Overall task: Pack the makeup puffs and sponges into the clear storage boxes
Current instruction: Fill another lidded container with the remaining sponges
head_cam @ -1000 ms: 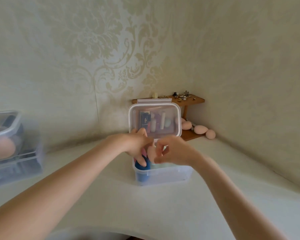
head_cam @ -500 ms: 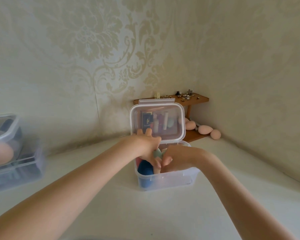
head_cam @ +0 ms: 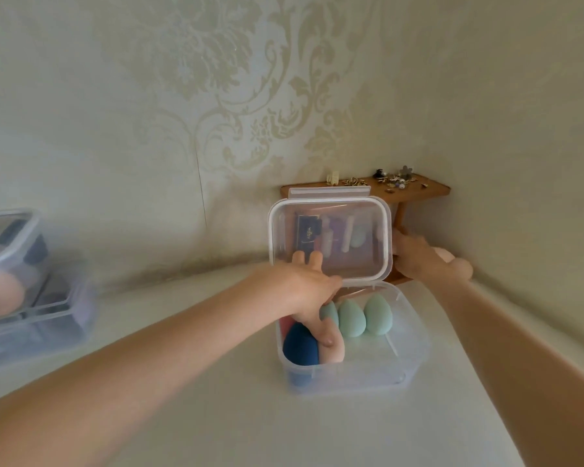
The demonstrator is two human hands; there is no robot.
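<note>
1. Right hand (head_cam: 418,261) has left the clear box (head_cam: 408,365) at lower centre, reaching right of centre toward peach sponges (head_cam: 459,264); its grip is hidden.
2. Left hand (head_cam: 304,291) holds the lid (head_cam: 331,241) upright, thumb on packed sponges (head_cam: 351,318).
3. Another sponge comes next, I'd guess.

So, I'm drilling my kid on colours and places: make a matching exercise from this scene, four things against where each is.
Things:
1. navy sponge
2. mint sponges
3. right hand
4. hair clips

Places:
A. wooden shelf top
B. box's far side
C. box's near-left corner
D. beside the lid, at the shelf

Pairs: 1-C, 2-B, 3-D, 4-A
</note>
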